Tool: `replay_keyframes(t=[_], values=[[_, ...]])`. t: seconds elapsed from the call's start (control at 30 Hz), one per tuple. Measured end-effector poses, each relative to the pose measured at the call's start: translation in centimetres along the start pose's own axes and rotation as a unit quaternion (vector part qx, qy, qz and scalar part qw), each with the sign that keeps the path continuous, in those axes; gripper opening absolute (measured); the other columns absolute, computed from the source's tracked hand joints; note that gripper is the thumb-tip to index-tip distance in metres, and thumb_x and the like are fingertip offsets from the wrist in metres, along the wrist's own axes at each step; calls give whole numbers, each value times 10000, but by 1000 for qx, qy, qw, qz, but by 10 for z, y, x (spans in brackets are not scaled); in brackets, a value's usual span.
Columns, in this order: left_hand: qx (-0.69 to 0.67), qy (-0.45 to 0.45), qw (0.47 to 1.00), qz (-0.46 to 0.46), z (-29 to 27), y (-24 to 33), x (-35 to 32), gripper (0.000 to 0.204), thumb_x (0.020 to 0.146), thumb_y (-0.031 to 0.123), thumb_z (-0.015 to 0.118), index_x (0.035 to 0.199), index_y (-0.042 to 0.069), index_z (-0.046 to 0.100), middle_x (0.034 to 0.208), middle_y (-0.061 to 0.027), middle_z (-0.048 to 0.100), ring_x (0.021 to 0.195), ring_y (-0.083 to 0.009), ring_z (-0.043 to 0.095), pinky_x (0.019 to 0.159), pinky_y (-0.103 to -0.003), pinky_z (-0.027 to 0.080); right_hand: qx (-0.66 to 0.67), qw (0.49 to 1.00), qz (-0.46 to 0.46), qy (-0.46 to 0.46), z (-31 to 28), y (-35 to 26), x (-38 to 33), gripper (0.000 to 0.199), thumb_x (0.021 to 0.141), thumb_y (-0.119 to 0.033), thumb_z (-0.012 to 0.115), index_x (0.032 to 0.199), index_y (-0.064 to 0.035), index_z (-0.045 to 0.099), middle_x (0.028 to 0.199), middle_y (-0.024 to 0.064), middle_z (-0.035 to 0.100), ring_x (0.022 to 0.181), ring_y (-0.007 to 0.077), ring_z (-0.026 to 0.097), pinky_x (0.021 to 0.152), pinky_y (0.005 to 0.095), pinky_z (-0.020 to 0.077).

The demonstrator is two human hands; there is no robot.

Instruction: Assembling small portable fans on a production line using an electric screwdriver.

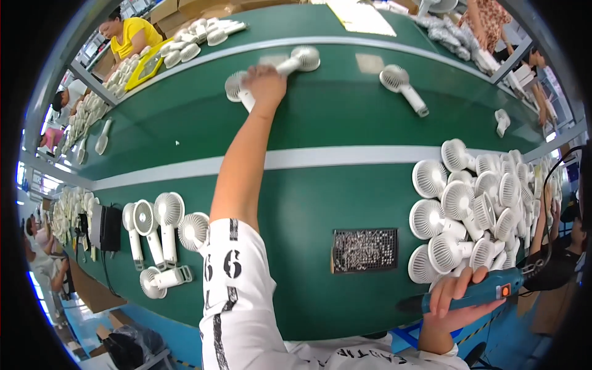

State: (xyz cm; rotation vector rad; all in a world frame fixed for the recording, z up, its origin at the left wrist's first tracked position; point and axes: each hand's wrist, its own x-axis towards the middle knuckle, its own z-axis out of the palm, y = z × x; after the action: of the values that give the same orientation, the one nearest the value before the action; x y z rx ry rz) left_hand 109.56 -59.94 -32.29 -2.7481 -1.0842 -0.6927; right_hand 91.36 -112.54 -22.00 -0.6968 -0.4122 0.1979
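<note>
On your right you have a heap of white handheld fans (478, 213). A dark grid tray (364, 250) lies beside it. One lone fan (402, 87) rests on the green conveyor belt (345, 117). Four fans (159, 237) lie at your left, by a black box (111, 228).

Brown cartons (179, 7) stand at the far edge of the green bench (333, 111), behind the seated worker at upper left. A pale yellow sheet (361, 18) lies flat on the bench's far strip. Clear plastic bags (453, 34) are heaped at the far right. A flat brown carton (92, 290) leans under the bench's near left edge.
</note>
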Motion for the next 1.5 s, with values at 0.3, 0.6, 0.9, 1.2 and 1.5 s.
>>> replay_keyframes(t=[0.3,0.6,0.9,1.2,1.5], values=[[-676,-92,731,11,-181,-62,-69,397,940,146,598,1271,-45,489,1233,-207,594,1139,-293,606,1004,-393,479,13,1000,-20,-15,-6,-2,11,541,946,-535,470,1078,-11,463,796,111,545,364,163,444,300,285,414],[-713,-269,600,-244,-226,-75,-310,368,998,158,461,1335,11,450,1161,-183,604,885,-253,678,796,-354,582,-9,978,-137,-155,21,66,23,769,816,-742,528,1248,-107,495,912,68,562,581,189,565,487,317,431],[-538,-208,815,-59,-208,-24,-372,302,974,57,463,1258,-13,537,1057,-141,605,849,-213,572,774,-292,461,-3,970,-61,-235,18,113,41,933,691,-856,543,1275,-130,496,981,98,595,613,205,596,512,344,457],[-413,-152,895,66,-214,-21,-369,418,828,67,648,1232,17,556,1265,-166,487,1175,-388,407,1003,-479,336,-37,970,-58,-234,31,99,47,925,681,-864,543,1272,-154,506,950,65,586,565,182,580,476,323,435],[-386,-228,868,214,-218,-29,-366,486,767,204,739,1209,67,591,1299,-107,519,1236,-347,435,1024,-455,302,17,977,-61,-204,37,97,47,1046,622,-954,436,1262,-129,502,957,110,607,543,205,566,477,349,447]])
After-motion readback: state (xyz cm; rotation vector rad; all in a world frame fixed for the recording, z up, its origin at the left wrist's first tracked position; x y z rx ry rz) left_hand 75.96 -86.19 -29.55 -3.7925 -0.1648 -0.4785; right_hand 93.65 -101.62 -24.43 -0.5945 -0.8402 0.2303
